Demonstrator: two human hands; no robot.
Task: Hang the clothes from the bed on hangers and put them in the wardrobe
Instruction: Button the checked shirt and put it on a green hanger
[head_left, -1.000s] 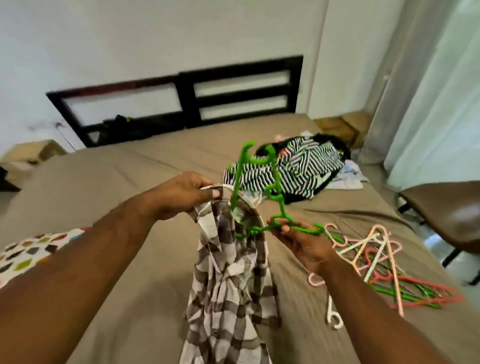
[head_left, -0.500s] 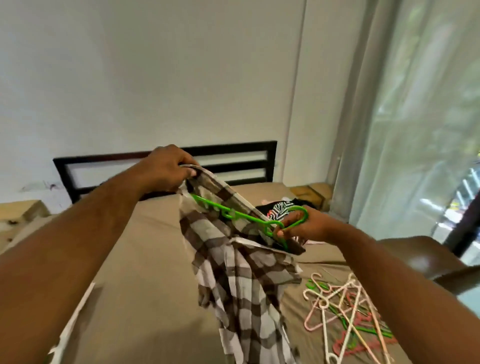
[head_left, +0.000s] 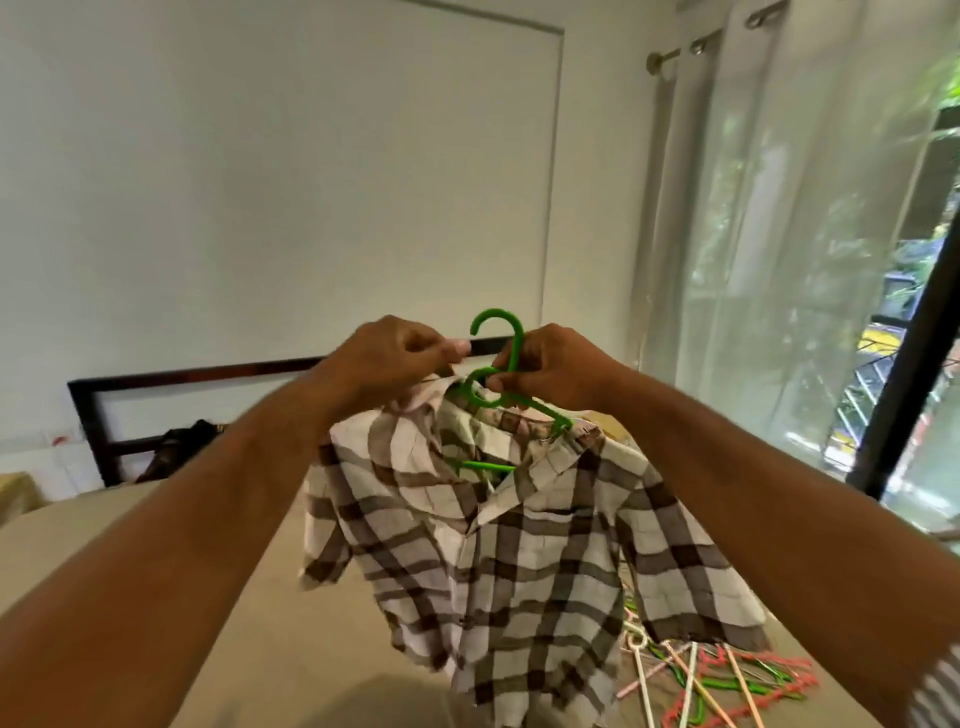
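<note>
Since the green hanger has slipped inside the checked shirt, left hand pinching the collar, right hand gripping its neck at twelve o'clock, it looks ready for the wardrobe.

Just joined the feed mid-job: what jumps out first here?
A checked shirt held up mid-frame above the bed, draped on a green hanger. The left hand pinches its collar; the right hand grips the hanger below the hook. Spare coloured hangers lie heaped on the bed at lower right.
</note>
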